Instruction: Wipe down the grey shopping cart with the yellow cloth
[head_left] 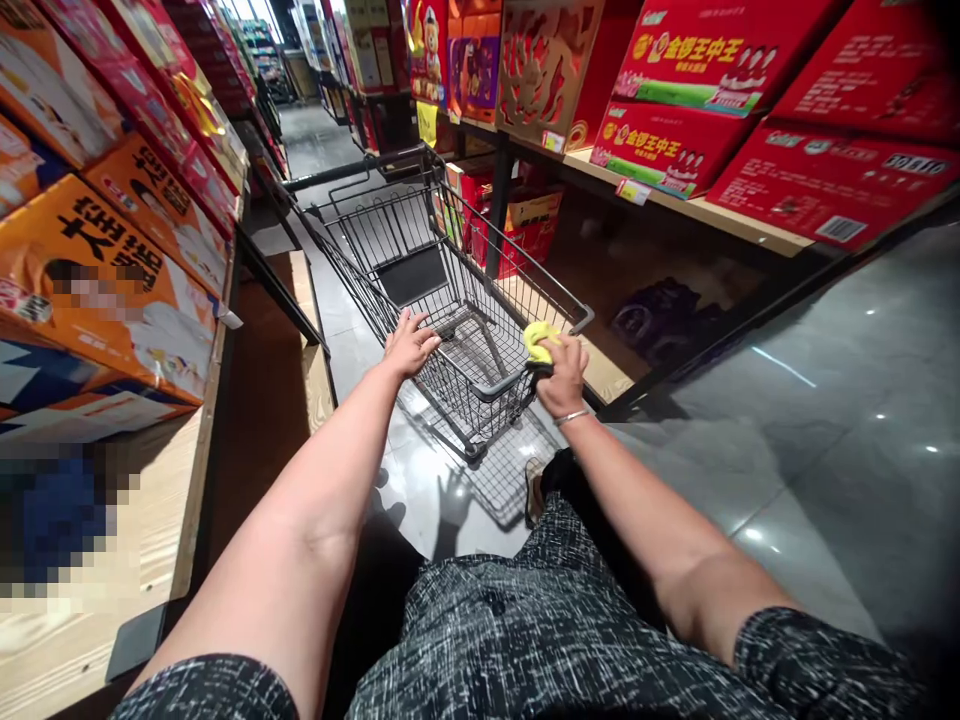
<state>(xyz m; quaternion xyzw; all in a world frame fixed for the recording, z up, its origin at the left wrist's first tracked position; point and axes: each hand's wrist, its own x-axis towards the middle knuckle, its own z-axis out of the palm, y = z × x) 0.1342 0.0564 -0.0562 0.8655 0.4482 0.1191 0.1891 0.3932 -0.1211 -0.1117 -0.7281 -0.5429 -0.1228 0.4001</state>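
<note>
A dark wire shopping cart (480, 388) stands in the aisle in front of me, its push handle (352, 170) at the far end. My right hand (562, 375) has its fingers closed round a bunched yellow cloth (540, 342), at the cart's near right corner. Something dark shows under that hand, too small to make out. At the cart's near left side is my left hand (411, 345), with its fingers spread and nothing in them. Whether it touches the rim I cannot tell. Inside the basket, the wire floor shows bare.
Shelves flank the aisle on both sides. Orange cartons (97, 290) sit on the left one, red boxes (675, 150) on the right one. Below, a dark purple bundle (660, 310) lies under the right shelf. My shoe (533, 490) is close to the cart's near end, on grey tiles.
</note>
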